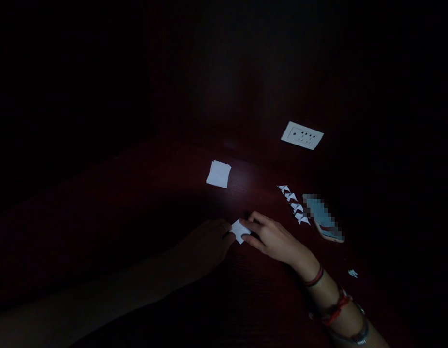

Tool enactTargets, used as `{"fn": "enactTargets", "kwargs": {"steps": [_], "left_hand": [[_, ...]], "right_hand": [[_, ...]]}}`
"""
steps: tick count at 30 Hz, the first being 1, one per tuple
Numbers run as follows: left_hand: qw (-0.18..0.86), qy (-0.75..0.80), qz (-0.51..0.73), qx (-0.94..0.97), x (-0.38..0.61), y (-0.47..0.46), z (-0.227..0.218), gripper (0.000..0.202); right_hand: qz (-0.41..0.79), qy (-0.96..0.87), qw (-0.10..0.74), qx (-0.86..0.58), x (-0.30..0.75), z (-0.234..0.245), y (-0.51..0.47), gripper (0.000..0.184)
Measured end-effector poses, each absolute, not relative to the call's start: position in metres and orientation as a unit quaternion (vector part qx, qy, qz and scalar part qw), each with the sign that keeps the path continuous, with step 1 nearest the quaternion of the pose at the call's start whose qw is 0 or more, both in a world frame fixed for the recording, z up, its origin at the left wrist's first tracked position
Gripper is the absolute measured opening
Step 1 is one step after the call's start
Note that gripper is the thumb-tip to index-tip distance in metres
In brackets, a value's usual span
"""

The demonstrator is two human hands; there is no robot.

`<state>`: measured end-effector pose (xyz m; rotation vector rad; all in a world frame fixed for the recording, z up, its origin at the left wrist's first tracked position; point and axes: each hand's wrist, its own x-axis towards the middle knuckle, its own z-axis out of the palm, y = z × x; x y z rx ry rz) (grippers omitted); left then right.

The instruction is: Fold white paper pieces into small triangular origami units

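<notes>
A small white square of paper (240, 231) lies on the dark red table, turned so one corner points toward me; a faint crease seems to cross it. My left hand (213, 241), in deep shadow, grips its left corner between thumb and fingers. On the opposite side, my right hand (269, 236) holds the right corner with thumb and index finger, the other fingers curled beside it. Beyond both hands sits a stack of white paper squares (219, 174). To the right is a slanting row of several small folded paper pieces (294, 203).
A phone (327, 220) with a blurred-out screen lies right of the folded pieces. Nearer me on the right is a little cluster of white paper bits (352, 273). A white socket plate (303, 135) is at the back right. The surroundings are very dark.
</notes>
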<state>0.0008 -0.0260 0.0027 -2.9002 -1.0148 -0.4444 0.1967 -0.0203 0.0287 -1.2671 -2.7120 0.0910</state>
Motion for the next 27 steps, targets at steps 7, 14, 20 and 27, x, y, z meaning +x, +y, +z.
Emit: {"fn": "enactTargets", "kwargs": {"steps": [7, 14, 20, 27], "left_hand": [[0.010, -0.343, -0.131, -0.930, 0.003, -0.028, 0.008, 0.022], [0.003, -0.339, -0.136, -0.931, 0.002, -0.030, 0.013, 0.022], [0.011, -0.334, -0.152, -0.930, 0.001, -0.030, 0.007, 0.020], [-0.018, -0.311, -0.154, -0.937, -0.002, -0.025, 0.012, 0.021]], "right_hand": [[-0.012, -0.899, 0.049, -0.435, 0.191, 0.031, -0.023, 0.038], [-0.013, -0.894, 0.068, -0.443, 0.194, 0.029, -0.021, 0.040], [0.001, -0.899, 0.084, -0.430, 0.201, 0.027, -0.020, 0.044], [0.034, -0.892, 0.093, -0.441, 0.202, 0.023, -0.018, 0.041]]}}
